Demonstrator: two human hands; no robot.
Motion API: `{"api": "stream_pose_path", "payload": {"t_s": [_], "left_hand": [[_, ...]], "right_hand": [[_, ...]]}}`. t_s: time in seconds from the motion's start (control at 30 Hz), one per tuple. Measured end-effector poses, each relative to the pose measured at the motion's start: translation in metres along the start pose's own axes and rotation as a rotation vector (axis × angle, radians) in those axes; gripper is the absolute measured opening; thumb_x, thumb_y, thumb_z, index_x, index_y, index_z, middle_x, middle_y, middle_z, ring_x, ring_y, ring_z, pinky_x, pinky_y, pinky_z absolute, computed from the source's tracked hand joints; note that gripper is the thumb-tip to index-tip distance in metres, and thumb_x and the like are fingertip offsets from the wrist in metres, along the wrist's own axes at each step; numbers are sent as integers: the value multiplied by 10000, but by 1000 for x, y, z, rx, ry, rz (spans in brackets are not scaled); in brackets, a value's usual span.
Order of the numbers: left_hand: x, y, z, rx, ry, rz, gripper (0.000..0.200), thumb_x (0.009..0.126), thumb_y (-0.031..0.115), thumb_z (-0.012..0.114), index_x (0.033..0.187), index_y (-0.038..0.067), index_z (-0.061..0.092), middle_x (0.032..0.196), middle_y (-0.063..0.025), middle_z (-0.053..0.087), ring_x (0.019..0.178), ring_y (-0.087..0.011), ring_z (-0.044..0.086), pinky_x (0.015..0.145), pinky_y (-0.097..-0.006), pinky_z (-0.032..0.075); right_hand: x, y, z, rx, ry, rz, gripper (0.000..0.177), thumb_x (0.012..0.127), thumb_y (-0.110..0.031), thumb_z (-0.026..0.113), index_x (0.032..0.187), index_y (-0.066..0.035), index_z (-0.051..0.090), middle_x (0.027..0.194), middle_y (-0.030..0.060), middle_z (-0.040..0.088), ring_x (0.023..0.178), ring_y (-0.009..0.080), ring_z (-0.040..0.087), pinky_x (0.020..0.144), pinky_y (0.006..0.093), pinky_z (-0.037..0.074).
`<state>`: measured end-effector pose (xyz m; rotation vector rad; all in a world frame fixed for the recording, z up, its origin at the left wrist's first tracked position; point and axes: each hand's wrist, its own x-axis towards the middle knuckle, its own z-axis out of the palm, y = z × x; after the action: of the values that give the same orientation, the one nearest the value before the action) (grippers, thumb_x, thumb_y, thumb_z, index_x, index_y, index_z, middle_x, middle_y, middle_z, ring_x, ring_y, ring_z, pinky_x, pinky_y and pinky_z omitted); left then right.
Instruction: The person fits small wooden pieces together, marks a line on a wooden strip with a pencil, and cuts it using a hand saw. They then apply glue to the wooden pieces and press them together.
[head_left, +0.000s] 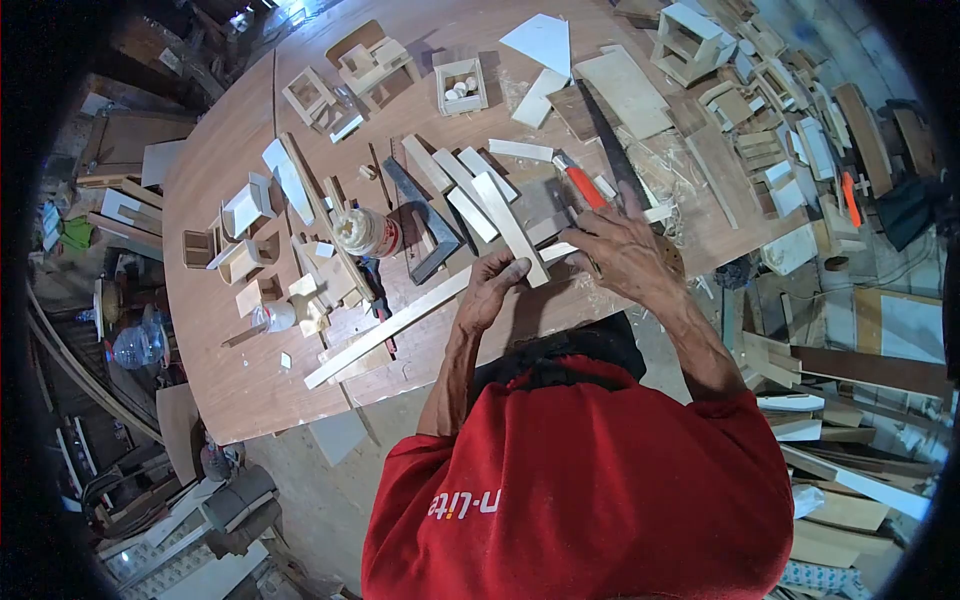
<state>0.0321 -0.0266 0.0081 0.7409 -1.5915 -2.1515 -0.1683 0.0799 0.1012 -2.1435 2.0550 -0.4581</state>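
Note:
My left hand point(487, 290) is closed on the lower end of a short pale wooden strip point(508, 226), its thumb pressed on top. A long thin wooden strip point(390, 337) runs slantwise beneath it, passing by both hands. My right hand point(625, 258) is bent over the long strip's right part, fingers curled; a thin thing shows near its thumb, too small to name. Just beyond that hand lie a red-handled tool point(583, 186) and a dark saw blade point(608, 135). More short strips point(470, 215) lie side by side past my left hand.
A dark try square point(425, 225), an open jar point(362, 233) and pliers point(377, 290) lie left of the hands. Small wooden box pieces point(250, 205) stand at the left; a small crate point(460, 87) holds round pieces at the back. Offcuts crowd the right side point(780, 150).

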Motion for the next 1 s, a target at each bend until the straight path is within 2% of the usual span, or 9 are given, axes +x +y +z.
{"api": "stream_pose_path", "payload": {"t_s": [0.03, 0.23, 0.37, 0.5, 0.63, 0.77, 0.83, 0.9, 1.0], "left_hand": [[0, -5, -1, -15, 13, -12, 255, 889, 297, 641, 932, 47, 661, 761, 3, 611, 687, -82, 556, 629, -246, 457], [1, -13, 8, -237, 116, 17, 244, 914, 208, 605, 1101, 52, 604, 963, -25, 624, 860, -111, 576, 732, -269, 471], [5, -26, 3, -477, 138, 116, 264, 934, 110, 558, 1188, 42, 545, 1087, -69, 601, 973, -167, 595, 818, -316, 487], [10, -29, 2, -350, 185, 156, 189, 909, 17, 533, 1097, 37, 541, 1006, -75, 599, 885, -183, 601, 775, -307, 494], [11, -18, 11, -506, 20, 148, 166, 901, 56, 576, 1061, 39, 535, 948, -74, 590, 870, -173, 596, 781, -297, 482], [14, -20, 6, -366, 16, 149, 239, 891, 138, 625, 1077, 23, 527, 922, -86, 603, 852, -181, 594, 800, -298, 472], [15, -18, 7, -328, 26, 116, 258, 893, 157, 629, 1083, 16, 527, 919, -87, 605, 856, -190, 594, 811, -303, 470], [14, -13, 12, -408, 173, 109, 235, 869, -42, 516, 1101, -5, 528, 1041, -141, 599, 895, -239, 611, 812, -359, 511], [3, -1, 20, -642, 346, -2, 202, 887, -11, 509, 1087, -22, 535, 988, -138, 617, 870, -238, 619, 789, -364, 521]], "right_hand": [[0, 1, 2, 3, -72, -3, 296, 774, -203, 701, 1053, -131, 634, 956, 33, 585, 961, 233, 593, 847, 422, 446], [-3, -2, 11, 76, -70, 113, 242, 789, -160, 674, 1020, -111, 627, 939, 36, 595, 865, 280, 609, 686, 397, 479], [-12, -3, 13, 128, 75, 303, 184, 818, -155, 650, 987, -85, 632, 848, 69, 601, 782, 272, 611, 665, 378, 468], [-16, -2, 47, 637, 214, 626, 252, 860, -212, 651, 1014, -15, 626, 855, 81, 635, 733, 186, 593, 656, 322, 473], [-2, -21, 69, 1070, 228, 690, 306, 866, -282, 672, 958, 9, 642, 786, 39, 614, 711, 108, 533, 627, 272, 441], [-1, -20, 78, 1422, 232, 807, 228, 824, -165, 719, 952, 12, 655, 834, 41, 652, 751, 104, 582, 660, 263, 478], [3, -22, 72, 1455, 275, 873, 213, 812, -135, 725, 952, 10, 658, 844, 44, 656, 761, 105, 591, 674, 261, 485], [5, -22, 71, 1488, 319, 936, 202, 800, -105, 731, 953, 7, 661, 853, 47, 661, 772, 106, 599, 688, 260, 491], [3, -12, 79, 1392, 398, 919, 189, 805, -101, 727, 945, 8, 663, 858, 49, 658, 785, 104, 599, 700, 256, 487]]}}
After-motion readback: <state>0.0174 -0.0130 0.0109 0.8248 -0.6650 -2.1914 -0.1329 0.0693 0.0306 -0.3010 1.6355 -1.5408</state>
